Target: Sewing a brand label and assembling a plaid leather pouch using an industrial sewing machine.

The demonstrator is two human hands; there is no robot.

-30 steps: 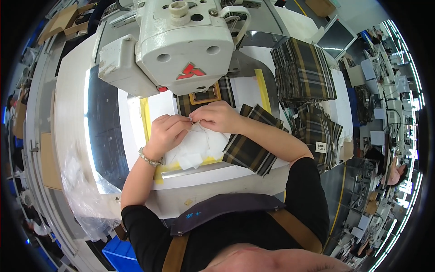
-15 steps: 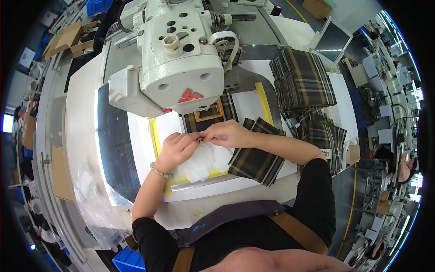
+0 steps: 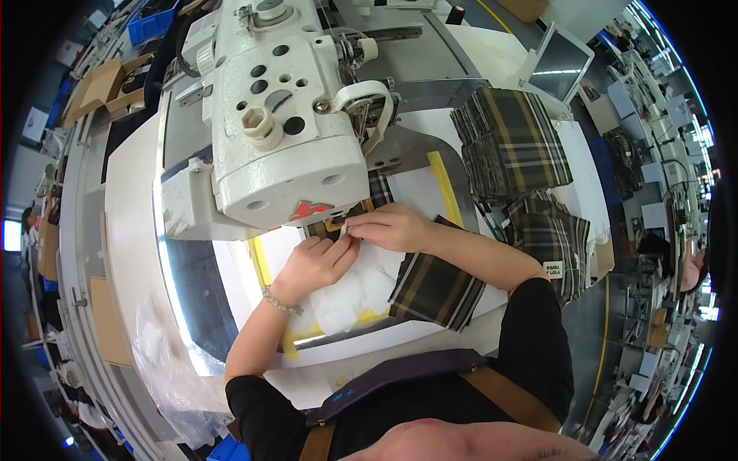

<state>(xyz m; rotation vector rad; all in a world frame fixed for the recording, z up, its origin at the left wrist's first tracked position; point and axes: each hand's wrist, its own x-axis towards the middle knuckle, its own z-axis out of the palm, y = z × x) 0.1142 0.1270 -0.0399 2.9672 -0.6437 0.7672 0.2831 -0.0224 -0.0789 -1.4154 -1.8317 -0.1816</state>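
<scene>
Both hands, left hand (image 3: 319, 261) and right hand (image 3: 388, 227), pinch white fabric (image 3: 350, 288) beneath sewing machine (image 3: 269, 123) (plaid piece (image 3: 434, 288) just right); positioning appears unfinished, stitching pending.

Bench (image 3: 131, 230): white, curved at its left edge, set in a crowded workshop.
Left side: cardboard boxes (image 3: 96, 84) and a blue crate (image 3: 157, 21) stood beyond the bench.
Monitor (image 3: 563, 63): tilted, pale screen, at the far right corner.
Right side: rows of further workstations (image 3: 653, 138), probably other sewing places, too bent to tell.
Light: bright and even, glaring off the bench's rim.
</scene>
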